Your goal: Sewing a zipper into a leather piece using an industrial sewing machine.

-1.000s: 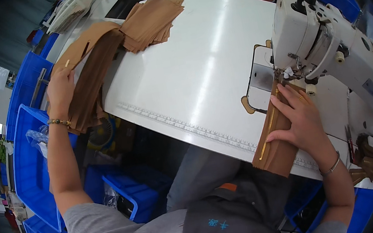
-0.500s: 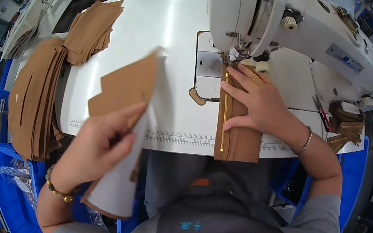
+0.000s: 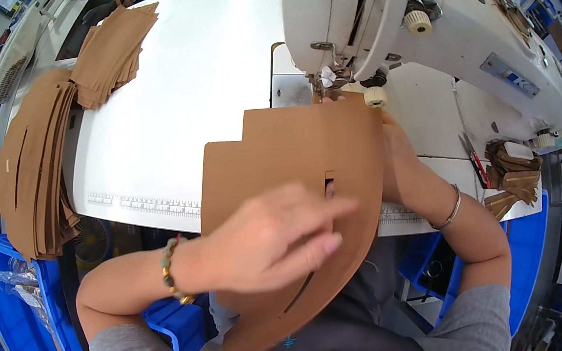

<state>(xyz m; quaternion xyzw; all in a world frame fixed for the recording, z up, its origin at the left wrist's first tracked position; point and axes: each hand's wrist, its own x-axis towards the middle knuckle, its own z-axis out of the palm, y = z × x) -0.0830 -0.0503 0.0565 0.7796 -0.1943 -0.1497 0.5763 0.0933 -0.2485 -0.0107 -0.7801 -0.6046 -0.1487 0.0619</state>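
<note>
A large brown panel (image 3: 291,144) with a stepped upper corner, slots and a curved edge lies across the front of the table and hangs over its edge. Over it, my left hand (image 3: 269,240) is blurred, its thumb and forefinger apart and pointing right; I see nothing held in it. My right hand (image 3: 402,149) is mostly covered by the panel, with only the thumb-side back of the hand and some fingertips near the presser foot showing. The sewing machine (image 3: 343,11) stands just beyond the panel's far edge. The brown zipper strip is hidden beneath the panel.
Stacks of brown panels (image 3: 36,163) and smaller brown pieces (image 3: 111,55) lie on the left of the white table (image 3: 204,62). At the right are small brown parts (image 3: 516,171) and a red-handled tool (image 3: 476,163). Blue bins (image 3: 36,346) flank the table.
The brown panel has swung right, from being held up in my left hand to lying over the zipper strip and my right hand. My left hand has moved right and off the panel's edge.
</note>
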